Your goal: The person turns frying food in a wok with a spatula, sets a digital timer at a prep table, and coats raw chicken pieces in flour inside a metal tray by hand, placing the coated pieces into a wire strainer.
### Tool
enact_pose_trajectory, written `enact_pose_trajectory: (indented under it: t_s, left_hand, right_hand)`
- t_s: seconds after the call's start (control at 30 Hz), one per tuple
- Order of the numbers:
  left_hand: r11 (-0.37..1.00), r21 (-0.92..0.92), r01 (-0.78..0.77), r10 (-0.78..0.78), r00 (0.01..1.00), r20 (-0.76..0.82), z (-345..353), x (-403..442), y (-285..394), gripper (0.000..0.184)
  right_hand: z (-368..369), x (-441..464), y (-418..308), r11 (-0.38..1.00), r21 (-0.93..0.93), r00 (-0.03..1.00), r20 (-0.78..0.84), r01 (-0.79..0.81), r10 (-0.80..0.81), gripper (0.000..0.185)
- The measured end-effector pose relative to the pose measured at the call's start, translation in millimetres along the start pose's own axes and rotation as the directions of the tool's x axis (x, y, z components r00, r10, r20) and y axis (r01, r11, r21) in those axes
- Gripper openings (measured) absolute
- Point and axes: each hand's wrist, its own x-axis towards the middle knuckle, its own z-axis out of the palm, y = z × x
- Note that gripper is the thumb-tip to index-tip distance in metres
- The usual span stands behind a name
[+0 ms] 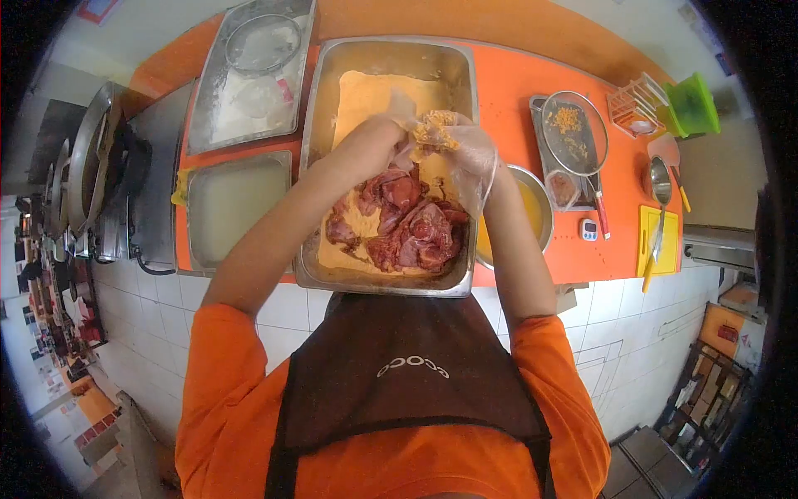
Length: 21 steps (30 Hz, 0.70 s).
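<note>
Both hands meet over a deep metal tray (312, 166) holding orange-yellow powder (378, 90) and dark red raw meat pieces (416, 229). My left hand (384, 140), in thin clear plastic, bends inward with its fingers curled against the other hand; their tips are partly hidden. My right hand (465, 145) wears a loose clear plastic glove. Its curled fingers are caked with clumpy orange coating (434, 131), and I cannot make out whether something lies between them. The meat rests on the powder in the tray's near half, below both hands.
Left of the tray are a pan of white flour with a sieve (264, 43) and a pan of pale liquid (237, 208). A bowl of yellow liquid (532, 212) sits right, near a strainer with crumbs (573, 133), a timer (588, 229) and a yellow cutting board (665, 249).
</note>
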Motion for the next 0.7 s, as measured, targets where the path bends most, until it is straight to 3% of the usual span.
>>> enact_pose_trajectory:
  t_s: [0.07, 0.1, 0.2, 0.27, 0.3, 0.37, 0.4, 0.43, 0.47, 0.5, 0.6, 0.7]
  left_hand:
    - [0.971, 0.063, -0.229, 0.223, 0.971, 0.087, 13.9, 8.3, -23.5, 0.024]
    - [0.936, 0.087, -0.342, 0.329, 0.935, 0.135, 22.9, 11.0, -36.1, 0.025]
    - [0.905, 0.309, -0.293, 0.231, 0.948, 0.221, 30.7, 9.4, -31.7, 0.027]
    - [0.958, 0.193, -0.214, 0.155, 0.948, 0.278, 21.1, 5.7, -22.4, 0.035]
    - [0.976, 0.136, -0.167, 0.119, 0.943, 0.310, 16.1, 4.2, -20.5, 0.039]
    - [0.988, -0.093, -0.127, 0.132, 0.990, 0.045, 26.7, 1.2, -40.5, 0.048]
    - [0.970, -0.208, -0.127, 0.111, 0.990, -0.089, 33.1, 1.1, -51.8, 0.052]
    - [0.833, -0.553, -0.008, -0.032, 0.998, -0.063, 34.1, -0.8, -51.2, 0.055]
    - [0.567, -0.818, 0.101, -0.156, 0.988, 0.014, 37.8, -5.4, -49.4, 0.057]
    - [0.212, -0.960, 0.182, -0.240, 0.962, 0.129, 41.1, -9.5, -47.0, 0.059]
    - [-0.134, -0.991, -0.019, -0.129, 0.992, -0.002, 52.7, -20.2, -42.0, 0.060]
    - [-0.207, -0.972, -0.110, -0.173, 0.982, -0.074, 61.9, -24.1, -30.5, 0.054]
  right_hand:
    - [-5.8, 4.4, 2.4, 0.995, -0.097, 1.000, 0.014, -0.025, 0.027, 0.021]
    - [-13.2, 9.8, 10.8, 0.961, -0.275, 1.000, 0.015, -0.004, 0.008, 0.021]
    - [-20.5, 16.9, 15.0, 0.743, -0.666, 0.998, -0.034, -0.060, 0.049, 0.023]
    - [6.3, 4.9, -26.8, 0.596, -0.764, 0.968, -0.167, -0.246, 0.186, 0.025]
    - [4.0, 1.2, -23.6, 0.730, -0.657, 0.980, -0.173, -0.188, 0.097, 0.025]
    - [-4.5, -5.7, -13.8, 0.918, -0.396, 0.973, -0.220, -0.021, -0.073, 0.025]
    - [-4.0, -8.7, -12.0, 0.925, -0.380, 0.963, -0.254, -0.010, -0.094, 0.025]
    - [-2.2, -12.7, -10.6, 0.931, -0.364, 0.951, -0.288, 0.002, -0.114, 0.026]
    - [-0.2, -16.7, -8.9, 0.937, -0.349, 0.937, -0.322, 0.012, -0.133, 0.026]
    - [4.0, -18.7, -5.3, 0.894, -0.447, 0.938, -0.299, 0.023, -0.174, 0.026]
    - [28.5, -22.8, 3.6, 0.727, -0.685, 0.943, -0.209, 0.048, -0.260, 0.027]
    - [47.5, -19.9, 0.5, 0.556, -0.829, 0.960, -0.108, 0.057, -0.259, 0.033]
